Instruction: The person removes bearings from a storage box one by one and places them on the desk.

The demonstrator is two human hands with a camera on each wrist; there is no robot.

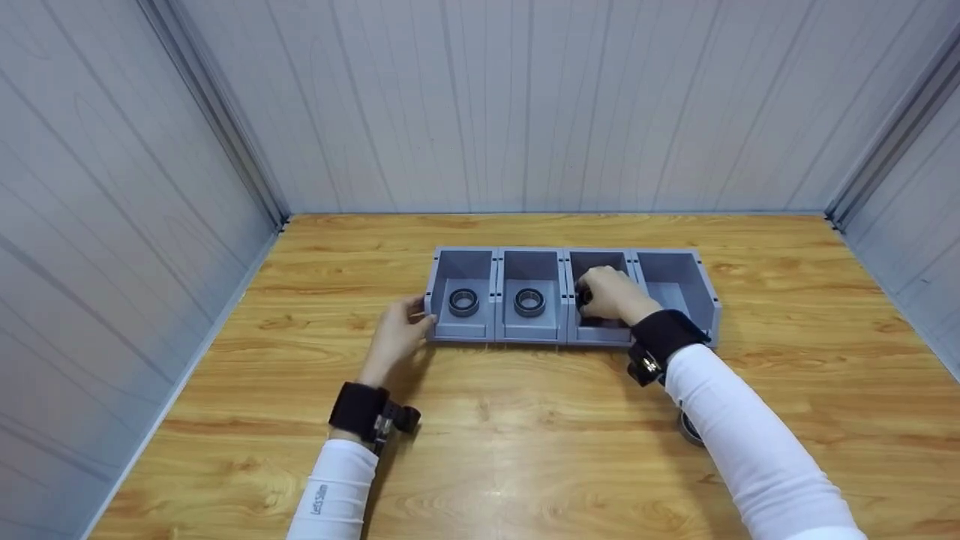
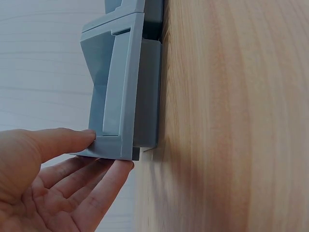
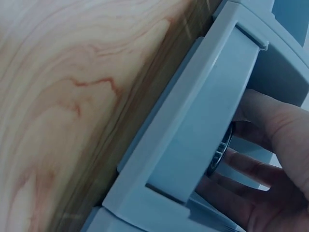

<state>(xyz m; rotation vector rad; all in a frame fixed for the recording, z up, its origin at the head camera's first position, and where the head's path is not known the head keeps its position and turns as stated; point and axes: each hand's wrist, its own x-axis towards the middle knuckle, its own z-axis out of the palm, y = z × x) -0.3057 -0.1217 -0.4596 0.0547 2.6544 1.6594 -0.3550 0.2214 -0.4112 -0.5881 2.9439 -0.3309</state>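
Note:
A row of grey plastic bins (image 1: 529, 340) stands joined side by side on the wooden table. My left hand (image 1: 396, 334) holds the leftmost bin by its outer front corner; in the left wrist view, the thumb (image 2: 72, 139) lies over the bin's edge and the fingers press the outer side. Inside the third bin from the left, my right hand (image 1: 613, 295) grips a ball bearing (image 3: 221, 153), partly hidden by the fingers and the bin's front lip. One bearing (image 1: 463, 313) lies flat in the leftmost bin, another bearing (image 1: 529, 312) in the second.
Another bearing (image 1: 688, 430) lies on the table (image 1: 487, 450), partly covered by the right forearm. The rightmost bin (image 1: 679, 270) is beside the right wrist. Pale panels (image 1: 495, 112) wall the table at the back and both sides.

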